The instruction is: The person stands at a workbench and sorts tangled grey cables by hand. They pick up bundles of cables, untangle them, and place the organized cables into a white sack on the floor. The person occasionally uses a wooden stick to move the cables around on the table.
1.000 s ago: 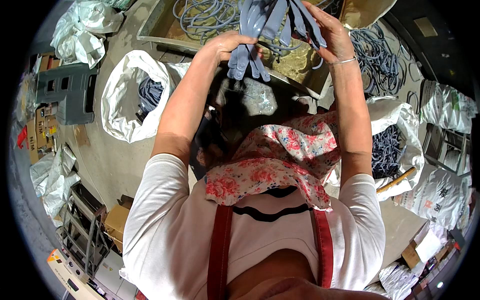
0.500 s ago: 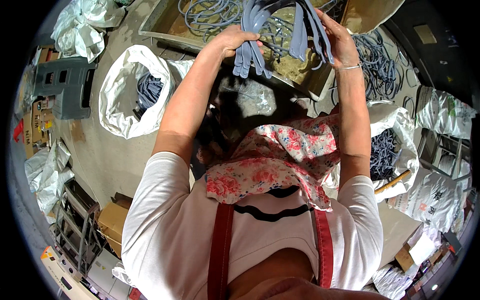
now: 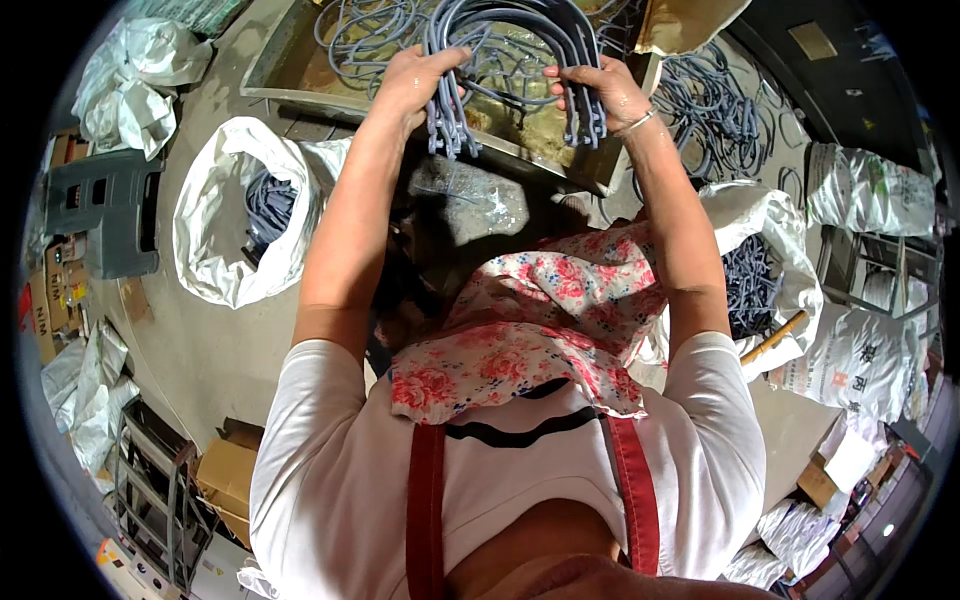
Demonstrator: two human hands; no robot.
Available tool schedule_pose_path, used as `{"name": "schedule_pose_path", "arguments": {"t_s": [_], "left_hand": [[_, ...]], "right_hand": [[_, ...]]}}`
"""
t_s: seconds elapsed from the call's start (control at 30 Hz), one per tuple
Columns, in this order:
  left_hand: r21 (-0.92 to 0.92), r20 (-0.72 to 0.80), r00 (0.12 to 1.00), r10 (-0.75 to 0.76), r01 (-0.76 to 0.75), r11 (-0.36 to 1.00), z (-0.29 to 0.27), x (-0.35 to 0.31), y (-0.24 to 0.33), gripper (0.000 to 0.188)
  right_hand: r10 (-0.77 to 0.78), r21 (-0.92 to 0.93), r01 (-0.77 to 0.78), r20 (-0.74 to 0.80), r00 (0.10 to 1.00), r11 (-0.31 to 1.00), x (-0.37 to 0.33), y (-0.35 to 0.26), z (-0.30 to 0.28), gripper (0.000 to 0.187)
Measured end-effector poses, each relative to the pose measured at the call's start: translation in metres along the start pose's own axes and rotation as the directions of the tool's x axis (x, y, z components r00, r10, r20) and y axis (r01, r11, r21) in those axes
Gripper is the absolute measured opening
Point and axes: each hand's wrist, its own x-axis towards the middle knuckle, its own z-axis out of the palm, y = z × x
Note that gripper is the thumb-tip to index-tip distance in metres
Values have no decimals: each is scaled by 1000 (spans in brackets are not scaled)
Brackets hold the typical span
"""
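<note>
Head view: left hand (image 3: pixel 420 85) and right hand (image 3: pixel 590 90) clenched on bent grey strap bundle (image 3: pixel 510 25) over tray (image 3: pixel 300 95) near edge; likely bundling step, next needing ends aligned.

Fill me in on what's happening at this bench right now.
A person holds a bundle of grey-blue bent strips, arched like a horseshoe, with the left hand on one end and the right hand on the other. It hangs above a shallow tray of similar loose pieces. White sacks with more of them stand on both sides.
</note>
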Motion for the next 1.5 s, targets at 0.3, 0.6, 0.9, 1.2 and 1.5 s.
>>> {"name": "schedule_pose_path", "arguments": {"t_s": [0.3,0.6,0.9,1.2,1.5], "left_hand": [[-275,51,964,261,-238,932,14,-32,33,32],[-446,120,931,345,-259,856,13,-35,34,35],[-517,189,926,328,-190,835,21,-58,53,36],[-457,146,970,194,-108,883,18,-48,51,29],[-275,200,974,-102,156,949,-46,26,-10,42]], "right_hand": [[-16,128,-3,146,989,992,2,17,10,30],[61,100,-85,224,973,991,5,27,16,35],[35,86,-51,179,983,995,7,31,16,33],[47,54,-55,131,990,997,7,33,12,30],[28,436,-127,226,974,891,-10,-2,22,53]]}}
